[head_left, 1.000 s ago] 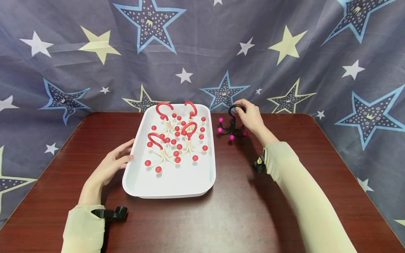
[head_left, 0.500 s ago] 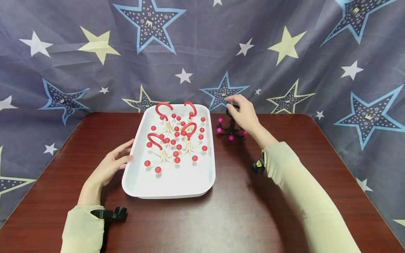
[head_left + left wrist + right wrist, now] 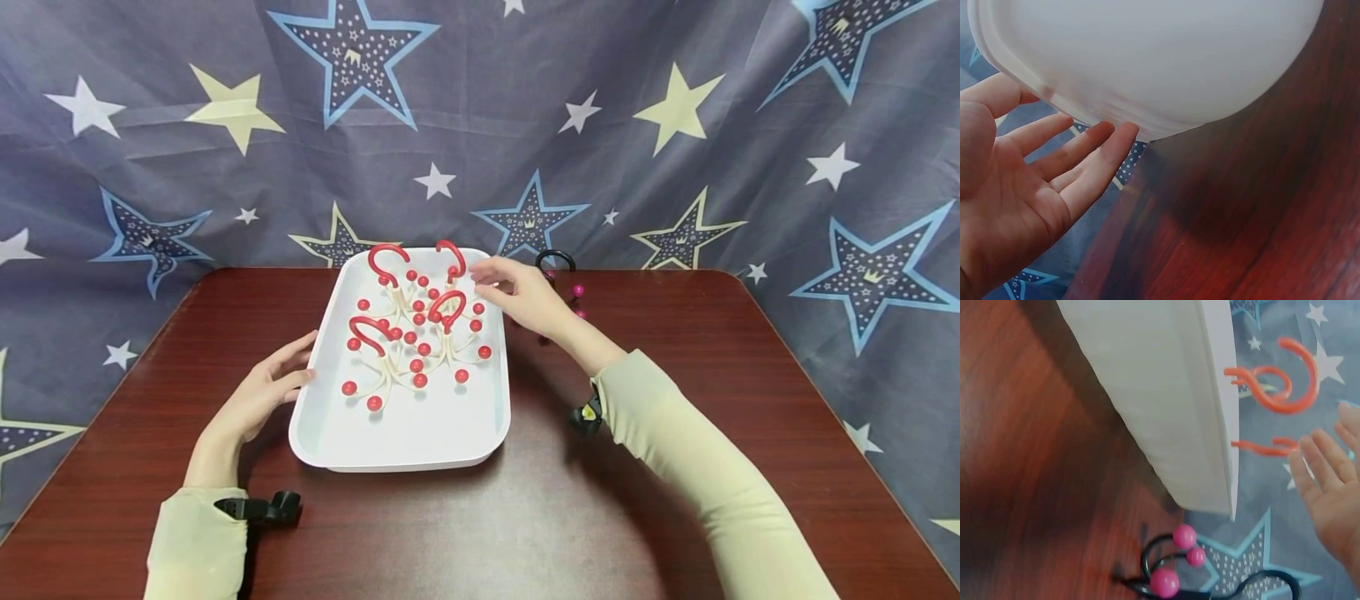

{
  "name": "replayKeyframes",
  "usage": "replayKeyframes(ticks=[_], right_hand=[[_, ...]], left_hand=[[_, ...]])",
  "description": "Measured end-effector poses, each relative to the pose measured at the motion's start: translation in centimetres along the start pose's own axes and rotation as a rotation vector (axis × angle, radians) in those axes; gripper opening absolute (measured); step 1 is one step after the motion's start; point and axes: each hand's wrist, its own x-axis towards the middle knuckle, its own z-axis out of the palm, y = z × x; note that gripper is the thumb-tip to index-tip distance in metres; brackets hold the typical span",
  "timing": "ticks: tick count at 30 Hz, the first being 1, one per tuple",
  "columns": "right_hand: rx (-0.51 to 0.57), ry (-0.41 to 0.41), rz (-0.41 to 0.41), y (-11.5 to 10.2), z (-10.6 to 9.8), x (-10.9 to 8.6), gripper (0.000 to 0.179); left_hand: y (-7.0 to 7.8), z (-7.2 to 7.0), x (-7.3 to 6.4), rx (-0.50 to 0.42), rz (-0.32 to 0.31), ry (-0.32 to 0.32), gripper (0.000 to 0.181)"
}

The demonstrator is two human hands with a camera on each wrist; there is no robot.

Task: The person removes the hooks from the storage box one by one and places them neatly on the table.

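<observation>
A white tray (image 3: 420,433) stands in the middle, holding several cream hook hangers (image 3: 387,367) with red hooks and red ball-tipped arms. My left hand (image 3: 258,392) touches the tray's left side, its fingers (image 3: 1091,172) extended along the outer wall and the thumb at the rim. Over the tray's right rim reaches my right hand (image 3: 528,296), with loosely bent fingers and nothing held. It is close to the far-right hanger's red hook (image 3: 454,257); whether they touch, I cannot tell. Behind that hand, partly hidden, stands a black hook hanger (image 3: 556,254) with pink balls.
The dark red-brown table (image 3: 675,333) carries everything. A grey-blue cloth (image 3: 480,108) with stars hangs just behind its far edge and along both sides. Black wrist cameras (image 3: 273,507) sit on both cuffs.
My right hand has let go of the black hanger's hook and moved left to the tray's far-right side. The black hanger looks turned slightly. My left hand and the tray have stayed put.
</observation>
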Motion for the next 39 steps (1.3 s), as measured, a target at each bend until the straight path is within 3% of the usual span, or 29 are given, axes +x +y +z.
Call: replayKeyframes(ticks=[5, 10, 19, 27, 35, 39], right_hand=[[0.076, -0.103, 0.009, -2.0, 1.1, -0.4, 0.034], [0.045, -0.144, 0.024, 0.0, 2.6, 0.3, 0.040], [-0.018, -0.118, 0.008, 1.3, 4.2, 1.0, 0.032], [0.025, -0.092, 0.052, 1.2, 4.6, 1.1, 0.022], [0.024, -0.077, 0.063, 0.1, 3.9, 0.9, 0.021], [0.051, -0.051, 0.071, -1.8, 2.8, 0.6, 0.023]], left_hand=[[-0.1, 0.0, 0.0, 0.006, 0.009, -0.006, 0.058], [-0.1, 0.0, 0.0, 0.007, 0.003, -0.001, 0.058], [-0.3, -0.1, 0.1, 0.007, -0.004, 0.000, 0.057], [-0.3, -0.1, 0.1, -0.015, 0.025, -0.015, 0.057], [-0.1, -0.1, 0.0, -0.018, 0.025, -0.017, 0.057], [-0.1, -0.1, 0.0, -0.011, 0.018, -0.014, 0.058]])
